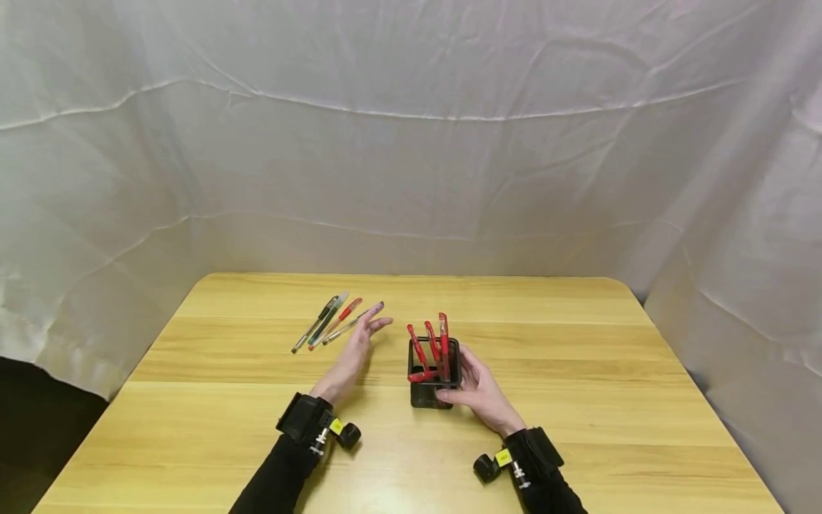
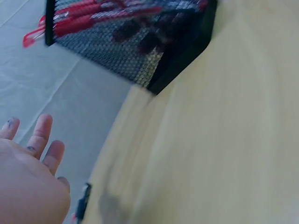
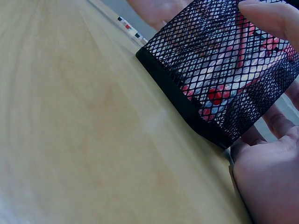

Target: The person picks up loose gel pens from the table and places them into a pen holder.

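A black mesh pen holder (image 1: 422, 397) stands on the table with several red pens (image 1: 444, 339) in it, their capped ends above the rim. My right hand (image 1: 483, 397) grips it from the right, thumb (image 3: 271, 16) along the near side and fingers round the far side. To the left of the holder, my left hand (image 1: 349, 360) is held palm inward with fingers extended and nothing in its grasp. Its fingers overlap a clear pen (image 1: 343, 330) in the head view. Beside that lie a red-capped pen (image 1: 349, 308), a green pen (image 1: 327, 318) and a black-capped pen (image 1: 326, 308).
The wooden table (image 1: 610, 400) has rounded far corners. Pale cloth (image 1: 411, 171) hangs behind it and along both sides. A dark area (image 1: 38, 428) shows past the table's left edge.
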Tool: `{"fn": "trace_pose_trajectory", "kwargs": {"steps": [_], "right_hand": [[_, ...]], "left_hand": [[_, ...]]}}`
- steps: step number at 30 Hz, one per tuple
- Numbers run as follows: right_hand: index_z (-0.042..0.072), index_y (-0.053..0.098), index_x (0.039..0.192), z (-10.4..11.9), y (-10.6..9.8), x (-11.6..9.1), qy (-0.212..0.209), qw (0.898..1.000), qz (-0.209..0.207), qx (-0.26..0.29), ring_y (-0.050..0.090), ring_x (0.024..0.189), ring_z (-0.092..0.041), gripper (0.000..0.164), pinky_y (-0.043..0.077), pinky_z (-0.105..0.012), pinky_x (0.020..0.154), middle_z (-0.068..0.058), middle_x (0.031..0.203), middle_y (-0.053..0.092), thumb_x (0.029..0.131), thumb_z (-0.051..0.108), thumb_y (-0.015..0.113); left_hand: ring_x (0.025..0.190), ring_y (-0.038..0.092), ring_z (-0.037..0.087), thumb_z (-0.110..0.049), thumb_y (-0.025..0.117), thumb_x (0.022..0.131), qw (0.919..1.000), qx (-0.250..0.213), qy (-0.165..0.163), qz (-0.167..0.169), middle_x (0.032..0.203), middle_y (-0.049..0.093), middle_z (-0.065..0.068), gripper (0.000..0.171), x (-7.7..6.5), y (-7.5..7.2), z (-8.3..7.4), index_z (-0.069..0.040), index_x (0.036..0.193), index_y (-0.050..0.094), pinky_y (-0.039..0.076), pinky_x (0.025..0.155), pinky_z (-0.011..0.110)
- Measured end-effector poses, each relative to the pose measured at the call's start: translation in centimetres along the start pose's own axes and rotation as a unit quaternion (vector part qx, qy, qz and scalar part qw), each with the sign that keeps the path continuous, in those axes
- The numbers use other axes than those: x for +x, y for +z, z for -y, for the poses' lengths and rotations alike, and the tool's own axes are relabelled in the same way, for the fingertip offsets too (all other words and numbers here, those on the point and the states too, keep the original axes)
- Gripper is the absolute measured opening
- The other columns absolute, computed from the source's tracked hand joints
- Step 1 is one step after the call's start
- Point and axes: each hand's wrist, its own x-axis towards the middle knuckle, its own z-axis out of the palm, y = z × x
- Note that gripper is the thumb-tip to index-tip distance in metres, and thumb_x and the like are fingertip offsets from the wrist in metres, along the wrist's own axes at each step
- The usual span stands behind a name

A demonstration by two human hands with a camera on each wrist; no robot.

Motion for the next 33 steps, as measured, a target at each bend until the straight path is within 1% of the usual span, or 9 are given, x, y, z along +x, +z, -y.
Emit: {"fn": "trace_pose_trajectory", "kwargs": {"steps": [3,6,10,14,16,21,24,28,33], "right_hand": [[0.002,0.020,0.140,0.0,0.0,0.0,0.000,1.000,0.001,0.004,0.031,0.132,-0.012,0.085,0.027,-0.016,0.105,-0.017,0.145,0.023,0.070,-0.007,0.067],[0.001,0.020,0.139,0.0,0.2,0.1,0.004,1.000,-0.002,0.004,0.033,0.131,-0.013,0.084,0.028,-0.016,0.105,-0.016,0.144,0.026,0.070,-0.006,0.068],[0.002,0.022,0.139,-0.1,0.3,0.3,0.012,1.000,-0.009,0.000,0.034,0.130,-0.013,0.084,0.029,-0.016,0.105,-0.015,0.144,0.028,0.070,-0.005,0.069],[0.002,0.022,0.139,-0.2,0.4,0.4,0.015,1.000,-0.012,-0.003,0.033,0.130,-0.013,0.084,0.029,-0.016,0.105,-0.016,0.144,0.028,0.070,-0.003,0.069],[0.003,0.022,0.139,-0.3,0.4,0.5,0.017,1.000,-0.015,-0.003,0.033,0.131,-0.013,0.084,0.028,-0.016,0.105,-0.015,0.144,0.027,0.070,-0.003,0.070],[0.003,0.022,0.139,-0.3,0.3,0.6,0.013,1.000,-0.009,0.003,0.032,0.131,-0.010,0.084,0.027,-0.014,0.105,-0.016,0.145,0.025,0.070,-0.005,0.069],[0.002,0.021,0.139,-0.3,0.4,0.6,0.005,1.000,-0.004,0.007,0.032,0.131,-0.011,0.084,0.027,-0.014,0.105,-0.017,0.145,0.024,0.070,-0.006,0.068],[0.002,0.023,0.139,-0.5,0.4,0.7,0.003,1.000,-0.005,0.008,0.032,0.131,-0.012,0.083,0.028,-0.014,0.105,-0.016,0.144,0.027,0.070,-0.004,0.069],[0.002,0.023,0.139,-0.7,0.4,0.8,0.004,1.000,-0.003,0.001,0.032,0.131,-0.013,0.082,0.028,-0.015,0.105,-0.015,0.143,0.028,0.071,-0.005,0.069]], "left_hand": [[0.134,0.019,0.036,-0.051,0.027,0.093,0.9994,0.015,-0.014,-0.029,0.140,0.031,0.018,0.062,0.1,-1.0,-0.5,-0.016,0.142,0.012,0.006,0.104,0.064],[0.133,0.023,0.034,-0.036,0.037,0.095,0.9976,0.036,-0.027,-0.052,0.138,0.032,0.019,0.057,0.2,-2.1,-0.7,-0.013,0.142,0.014,0.012,0.107,0.058],[0.133,0.024,0.031,-0.034,0.047,0.092,0.9933,0.083,-0.036,-0.072,0.138,0.033,0.016,0.061,0.4,-3.5,-0.8,-0.016,0.141,0.016,0.017,0.107,0.056],[0.129,0.029,0.032,-0.034,0.056,0.087,0.9834,0.157,-0.028,-0.086,0.135,0.039,0.012,0.064,0.7,-4.5,-1.3,-0.014,0.138,0.023,0.028,0.104,0.053],[0.124,0.033,0.033,-0.033,0.058,0.085,0.9714,0.216,-0.034,-0.094,0.130,0.044,0.014,0.064,1.0,-5.0,-1.3,-0.012,0.137,0.027,0.032,0.101,0.053],[0.111,0.043,0.035,-0.022,0.064,0.081,0.9348,0.336,-0.056,-0.100,0.114,0.052,0.021,0.059,2.0,-5.9,-1.0,-0.005,0.131,0.036,0.038,0.091,0.049],[0.102,0.050,0.035,-0.013,0.065,0.078,0.9191,0.378,-0.058,-0.094,0.108,0.055,0.022,0.056,2.4,-6.2,-1.2,0.000,0.126,0.040,0.043,0.085,0.045],[0.089,0.053,0.030,-0.008,0.063,0.076,0.8965,0.430,-0.072,-0.080,0.099,0.058,0.021,0.050,3.0,-6.4,-1.5,0.002,0.121,0.044,0.044,0.075,0.039],[0.079,0.049,0.024,-0.011,0.063,0.078,0.8632,0.487,-0.121,-0.059,0.089,0.056,0.014,0.046,3.8,-6.6,-1.5,-0.001,0.120,0.046,0.041,0.067,0.034]]}}
